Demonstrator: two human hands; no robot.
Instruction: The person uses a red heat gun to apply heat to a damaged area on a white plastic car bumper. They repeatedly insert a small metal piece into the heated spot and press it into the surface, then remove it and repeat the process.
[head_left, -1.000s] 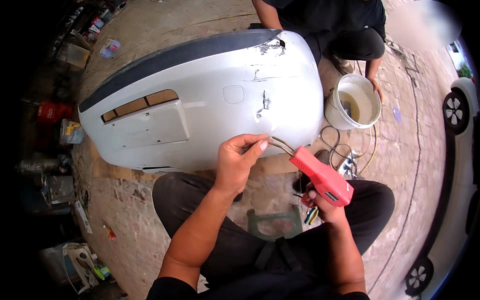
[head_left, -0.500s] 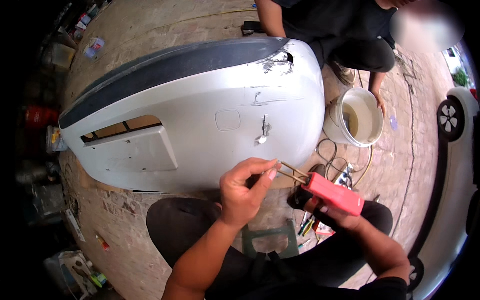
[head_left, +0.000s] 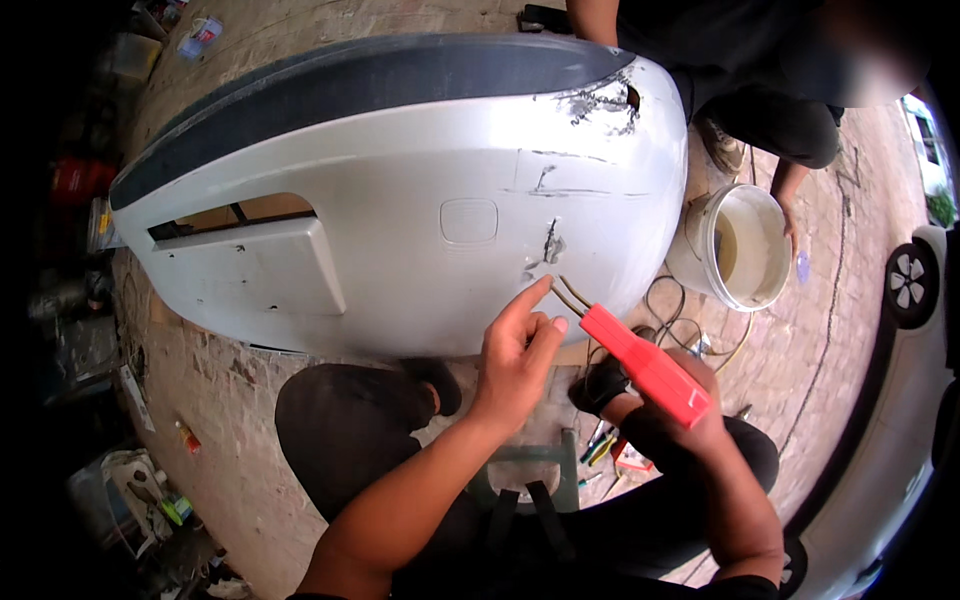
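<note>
A silver car bumper (head_left: 400, 190) with a dark lower strip lies across the ground in front of me. My right hand (head_left: 702, 372) grips a red hot stapler (head_left: 650, 365), whose two metal prongs (head_left: 572, 292) point up and left toward a crack (head_left: 553, 243) in the bumper. Just left of the prong tips, my left hand (head_left: 512, 352) has its index finger stretched out and its thumb apart, the other fingers curled. The index fingertip is close to the prongs, just below the crack; whether it touches the bumper I cannot tell. Black scrapes mark the bumper's far right corner.
A white bucket (head_left: 705, 245) with cloudy liquid stands right of the bumper, a co-worker's hand (head_left: 786, 215) at its rim. Cables (head_left: 672, 305) coil below it. Hand tools (head_left: 600, 445) lie beside a green stool (head_left: 568, 470) between my legs. A parked car (head_left: 905, 400) is far right.
The left fingers, pinched at the prong tips before, are now apart with the index finger extended. Both hands and the hot stapler have moved closer to the crack. The view has shifted.
</note>
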